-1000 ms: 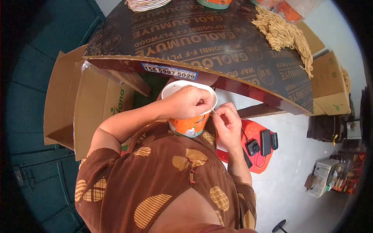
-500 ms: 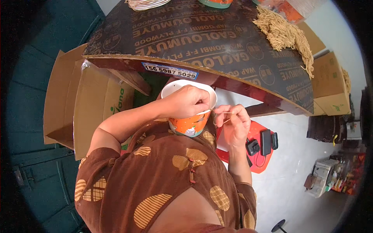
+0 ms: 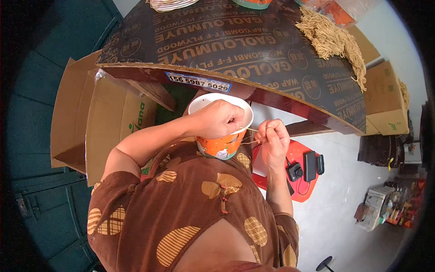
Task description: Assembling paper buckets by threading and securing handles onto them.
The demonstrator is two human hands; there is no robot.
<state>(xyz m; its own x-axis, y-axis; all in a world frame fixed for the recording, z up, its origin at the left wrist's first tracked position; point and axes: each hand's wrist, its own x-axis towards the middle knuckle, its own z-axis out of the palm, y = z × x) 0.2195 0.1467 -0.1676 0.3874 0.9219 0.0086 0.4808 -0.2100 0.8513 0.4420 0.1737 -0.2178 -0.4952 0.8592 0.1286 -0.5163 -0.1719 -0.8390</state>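
Note:
An orange printed paper bucket [image 3: 220, 146] with a white inside rests upright at my lap, under the table edge. My left hand [image 3: 220, 119] lies over its near rim, closed into a fist with the thumb side toward the right rim; what the fingers grip is hidden. To the right of the bucket my right hand [image 3: 274, 136] pinches a thin tan cord [image 3: 250, 130] between thumb and fingertips. The cord runs taut from the bucket's right side below the rim to those fingertips. A second loose strand hangs lower, between the bucket and my right hand.
On the dark printed plywood table [image 3: 217, 43] lie a heap of tan cords [image 3: 324, 34], white-rimmed stacked pieces [image 3: 172, 3] and another bucket [image 3: 252, 3]. Open cardboard boxes [image 3: 113, 122] stand at left. Right, a red stool [image 3: 301, 192] carries small black devices [image 3: 310, 165].
My right hand has shifted slightly up and left, its fingers now pinching the cord closer together. The cord now runs straight toward the bucket. The left hand and bucket have barely moved.

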